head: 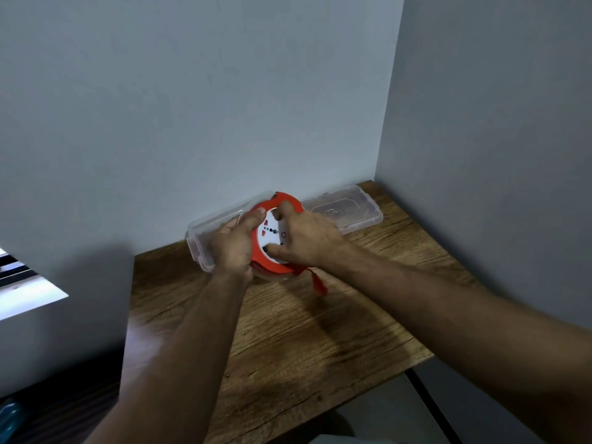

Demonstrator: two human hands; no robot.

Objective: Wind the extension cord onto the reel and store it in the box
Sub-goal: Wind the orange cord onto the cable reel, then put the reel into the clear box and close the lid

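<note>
A person's left hand [235,243] and right hand [307,240] are each keeping a closed grip on the red reel [270,256], holding it above the wooden bench [304,331], just in front of the clear box [200,241]; the red plug [318,283] is dangling below the reel, the lid [349,208] lying right of it

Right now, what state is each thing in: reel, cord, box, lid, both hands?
Reel: held up by both hands, in front of the box.
Cord end: dangling loose below the reel.
Box: open.
Lid: off, flat on table.
Left hand: gripping reel's rim.
Right hand: fingers on reel's face.
</note>
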